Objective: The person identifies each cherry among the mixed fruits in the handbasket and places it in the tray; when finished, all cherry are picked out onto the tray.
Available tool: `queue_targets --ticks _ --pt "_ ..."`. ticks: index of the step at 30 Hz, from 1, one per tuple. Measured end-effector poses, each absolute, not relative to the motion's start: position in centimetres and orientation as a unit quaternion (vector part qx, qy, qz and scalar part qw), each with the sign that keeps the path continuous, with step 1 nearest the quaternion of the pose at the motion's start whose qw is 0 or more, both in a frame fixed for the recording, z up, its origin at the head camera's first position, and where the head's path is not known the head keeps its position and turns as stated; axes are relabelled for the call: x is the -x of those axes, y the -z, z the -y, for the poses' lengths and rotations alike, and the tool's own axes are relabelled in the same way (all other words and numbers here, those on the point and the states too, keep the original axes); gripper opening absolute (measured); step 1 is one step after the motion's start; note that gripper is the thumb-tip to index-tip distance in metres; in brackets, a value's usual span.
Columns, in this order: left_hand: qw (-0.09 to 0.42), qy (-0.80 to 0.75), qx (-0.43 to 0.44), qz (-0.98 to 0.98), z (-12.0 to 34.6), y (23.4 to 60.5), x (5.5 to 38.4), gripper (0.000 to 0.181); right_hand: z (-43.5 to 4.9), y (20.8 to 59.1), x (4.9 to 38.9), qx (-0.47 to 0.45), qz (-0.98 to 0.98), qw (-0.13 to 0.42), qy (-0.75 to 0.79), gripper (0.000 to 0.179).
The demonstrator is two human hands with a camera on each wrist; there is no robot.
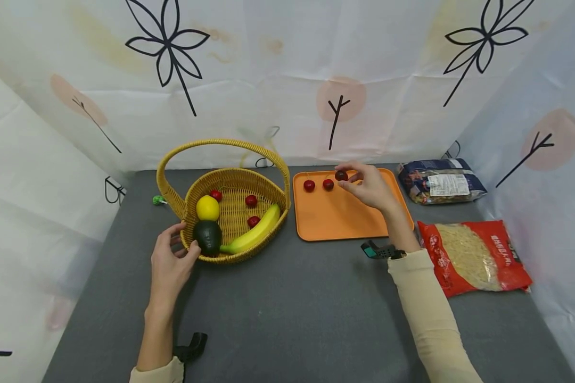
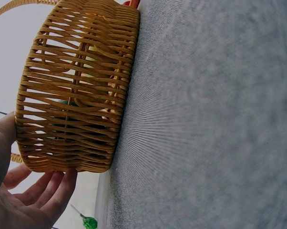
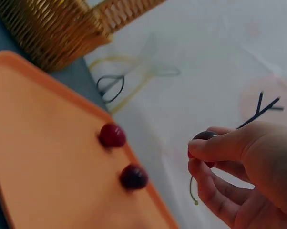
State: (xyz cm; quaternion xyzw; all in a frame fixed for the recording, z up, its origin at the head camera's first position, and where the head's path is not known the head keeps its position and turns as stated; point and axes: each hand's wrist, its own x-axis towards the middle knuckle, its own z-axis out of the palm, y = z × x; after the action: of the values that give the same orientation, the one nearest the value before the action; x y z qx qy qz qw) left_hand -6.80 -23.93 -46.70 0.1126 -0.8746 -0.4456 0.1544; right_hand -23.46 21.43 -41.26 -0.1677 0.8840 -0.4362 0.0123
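Note:
My left hand (image 1: 172,260) holds the near left side of a woven basket (image 1: 230,178), thumb at the rim and fingers along the outer wall (image 2: 76,90). Inside the basket lie an avocado (image 1: 207,238), a yellow lemon-like fruit (image 1: 208,208), a banana (image 1: 256,233) and several red cherries (image 1: 251,201). Over the far part of an orange tray (image 1: 335,223), my right hand (image 1: 366,186) pinches a dark cherry (image 3: 204,136) between thumb and fingers; its thin stem hangs down in the right wrist view. Two more cherries (image 3: 112,135) rest on the tray.
Right of the tray lie a dark blue food bag (image 1: 441,181) and a red and clear bag (image 1: 474,258) of pale dry food. Behind the basket's left side is a small green object (image 1: 159,200). A patterned white cloth (image 1: 278,80) encloses the grey table (image 1: 287,319).

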Motion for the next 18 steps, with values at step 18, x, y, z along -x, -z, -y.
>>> queue_targets --ticks 18 --pt "0.155 0.449 -0.108 0.874 24.0 46.7 6.8 0.052 -23.0 47.5 26.7 0.124 -0.907 -0.001 0.403 0.029"
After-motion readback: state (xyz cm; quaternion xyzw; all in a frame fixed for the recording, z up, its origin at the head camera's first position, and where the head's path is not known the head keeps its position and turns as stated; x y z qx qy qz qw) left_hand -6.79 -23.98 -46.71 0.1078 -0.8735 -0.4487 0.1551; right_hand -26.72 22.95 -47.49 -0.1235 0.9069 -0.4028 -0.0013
